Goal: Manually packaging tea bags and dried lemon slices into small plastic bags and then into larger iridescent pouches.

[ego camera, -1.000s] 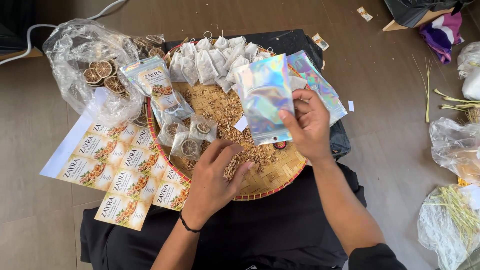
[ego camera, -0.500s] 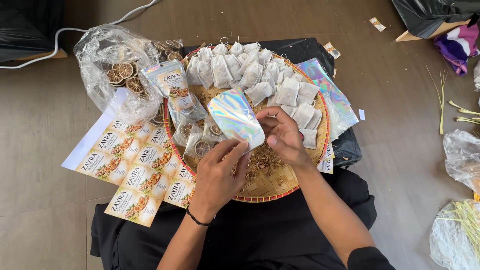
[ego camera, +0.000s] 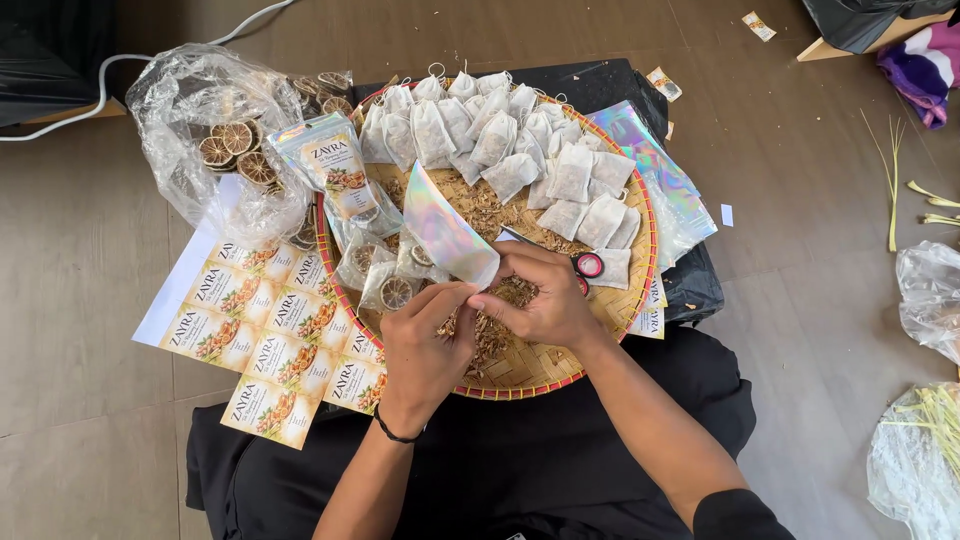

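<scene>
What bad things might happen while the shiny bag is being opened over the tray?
The shiny pouch is pinched at one end by both hands, left hand and right hand, so it might slip. It hangs over loose dried bits in the woven tray, which could scatter if bumped.

Above the woven tray [ego camera: 560, 368], both hands pinch a shiny iridescent pouch [ego camera: 447, 227]. More iridescent pouches [ego camera: 655, 160] lie at the tray's right edge. White tea bags [ego camera: 520, 150] crowd its far side. A labelled clear packet [ego camera: 335, 172] and a sheet of cream-and-orange labels [ego camera: 270, 335] lie to its left.
</scene>
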